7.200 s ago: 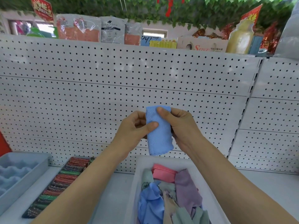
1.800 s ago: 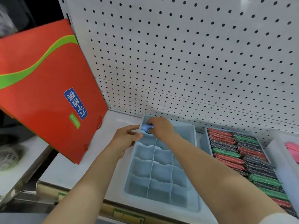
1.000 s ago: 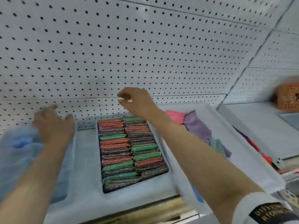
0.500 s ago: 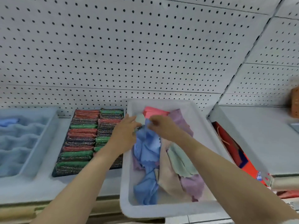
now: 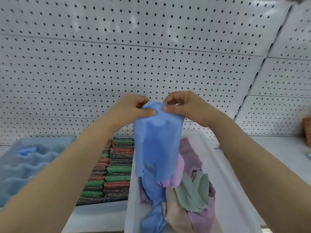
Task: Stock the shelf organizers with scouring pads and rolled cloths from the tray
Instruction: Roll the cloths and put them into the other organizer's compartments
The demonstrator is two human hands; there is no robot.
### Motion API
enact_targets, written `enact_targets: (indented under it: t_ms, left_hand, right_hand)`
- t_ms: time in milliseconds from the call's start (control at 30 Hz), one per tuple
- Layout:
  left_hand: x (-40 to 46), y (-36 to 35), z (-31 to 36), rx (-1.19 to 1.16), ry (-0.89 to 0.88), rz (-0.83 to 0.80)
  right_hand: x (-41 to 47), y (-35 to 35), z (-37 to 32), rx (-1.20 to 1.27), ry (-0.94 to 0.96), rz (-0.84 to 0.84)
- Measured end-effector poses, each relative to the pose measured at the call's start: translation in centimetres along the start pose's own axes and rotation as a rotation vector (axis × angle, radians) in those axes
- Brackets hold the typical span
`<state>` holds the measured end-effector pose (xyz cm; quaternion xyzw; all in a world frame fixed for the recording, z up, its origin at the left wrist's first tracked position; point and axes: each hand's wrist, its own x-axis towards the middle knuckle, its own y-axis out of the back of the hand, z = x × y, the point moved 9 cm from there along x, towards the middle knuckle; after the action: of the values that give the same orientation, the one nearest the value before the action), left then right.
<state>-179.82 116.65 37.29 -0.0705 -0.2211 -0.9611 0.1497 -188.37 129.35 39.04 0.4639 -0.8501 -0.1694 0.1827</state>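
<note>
So right now I've got a blue cloth [image 5: 158, 145] pinched at its top edge by both hands, held up in front of the pegboard [image 5: 151, 56]. Left hand [image 5: 129, 111] has thumb and curled fingers clamped on the left part of that edge, right hand [image 5: 185, 106] does the same on the right part, and the two thumbs nearly meet in the middle. Neither hand has anything else in it.

The bit that matters for rolling: the cloth hangs straight down from the fingers, long axis vertical, loose bottom edge dangling just above the pile of cloths in the white tray [image 5: 225, 182]. So I'd guess the roll has to start from the pinched top edge and work down, or I fold it narrower first.

Where it's headed is off to my left: the blue organizer [image 5: 25, 174], which has one blue roll [image 5: 27, 150] in a far compartment. Between it and the tray sit the scouring pads [image 5: 114, 170], packed in rows. Left hand is on the nearer side for the drop, I reckon.
</note>
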Motion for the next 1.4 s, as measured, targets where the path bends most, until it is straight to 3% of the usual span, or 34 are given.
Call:
enact_targets:
  t_ms: [200,333,467,633,733,1267,1400]
  left_hand:
    - [-0.2,5.4,3.2,-0.159,-0.026,0.161]
    - [-0.6,8.9,3.0,-0.243,-0.025,0.166]
    - [-0.7,11.2,2.1,-0.277,0.014,0.199]
    - [-1.0,13.5,1.9,-0.216,0.006,0.335]
    - [-0.9,13.8,2.0,-0.202,0.045,0.381]
    - [-1.1,8.8,6.2,-0.280,0.122,0.382]
    - [-1.3,8.3,5.9,-0.375,0.176,0.383]
  right_hand:
    - [-0.7,0.3,1.3,-0.198,-0.130,-0.103]
    - [-0.4,3.9,-1.0,0.059,-0.043,0.125]
    - [0.1,5.6,-2.7,0.137,-0.006,0.255]
    - [0.4,7.0,-3.4,0.110,-0.003,0.370]
    - [0.7,7.1,-4.3,-0.133,-0.047,0.465]
    - [1.8,-1.3,-12.1,-0.374,0.159,0.368]
    - [1.6,-2.3,-12.5,-0.567,0.235,0.396]
